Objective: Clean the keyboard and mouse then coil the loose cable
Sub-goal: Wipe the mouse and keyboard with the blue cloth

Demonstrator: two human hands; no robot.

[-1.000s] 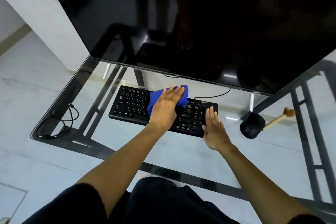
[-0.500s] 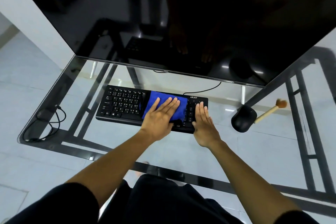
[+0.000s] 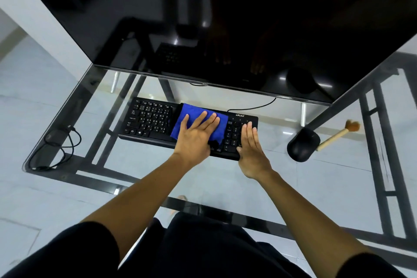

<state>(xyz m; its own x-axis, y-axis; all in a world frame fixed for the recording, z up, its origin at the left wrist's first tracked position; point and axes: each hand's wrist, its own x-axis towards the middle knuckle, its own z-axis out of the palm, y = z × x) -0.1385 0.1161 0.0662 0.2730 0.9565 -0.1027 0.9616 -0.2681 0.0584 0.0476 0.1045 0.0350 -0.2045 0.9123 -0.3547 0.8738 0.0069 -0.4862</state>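
Note:
A black keyboard (image 3: pixel 149 121) lies on the glass desk (image 3: pixel 282 178) in front of a large dark monitor. My left hand (image 3: pixel 195 136) presses flat, fingers straight, on a blue cloth (image 3: pixel 190 111) spread over the keyboard's middle. At the keyboard's right end my right hand (image 3: pixel 250 144) rests flat on the number pad. A black mouse (image 3: pixel 302 144) sits to the right of the keyboard. A loose black cable (image 3: pixel 65 142) lies tangled at the desk's left edge.
The monitor (image 3: pixel 225 18) overhangs the back of the desk. A small wooden-handled brush (image 3: pixel 338 134) lies just right of the mouse. The keyboard's own cable (image 3: pixel 255 107) runs back under the monitor. The desk's dark frame and the tiled floor show through the glass.
My left hand has slid the blue cloth leftward along the keyboard towards its middle. My right hand stays on the right end. The camera view has shifted slightly.

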